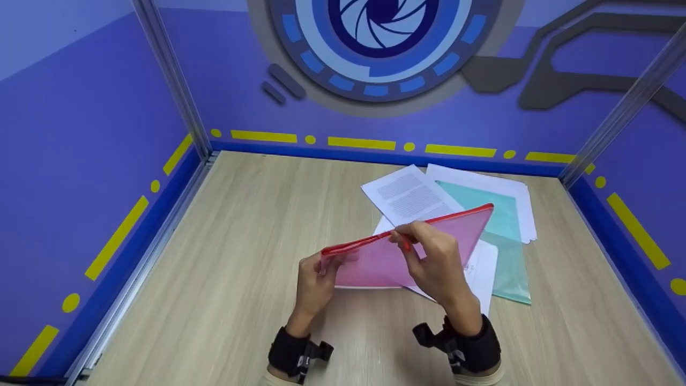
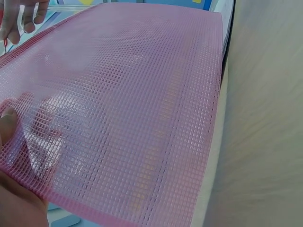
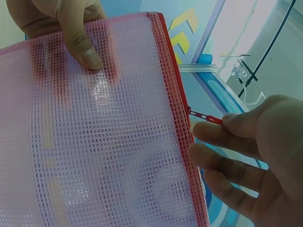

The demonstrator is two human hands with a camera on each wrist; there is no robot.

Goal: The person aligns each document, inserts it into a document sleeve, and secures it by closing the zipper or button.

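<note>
A pink mesh zip pouch (image 1: 370, 271) is held up over the table, its red zipper (image 1: 461, 213) running along the upper edge. At its left end my left hand (image 1: 313, 284) grips the corner, with the thumb (image 3: 85, 54) flat on the mesh in the right wrist view. My right hand (image 1: 437, 262) is near the middle of the zipper. Between its thumb and index finger it pinches the red zipper pull (image 3: 214, 119), which stretches out from the zipper's edge. The other fingers of that hand lie close beside the zipper.
Behind the pouch lie a printed sheet (image 1: 399, 187), more white paper (image 1: 525, 214) and a green translucent pouch (image 1: 512, 273), overlapping on the wood-grain table (image 1: 230, 257). Blue-purple panels (image 1: 225, 102) on metal posts stand at the back and sides.
</note>
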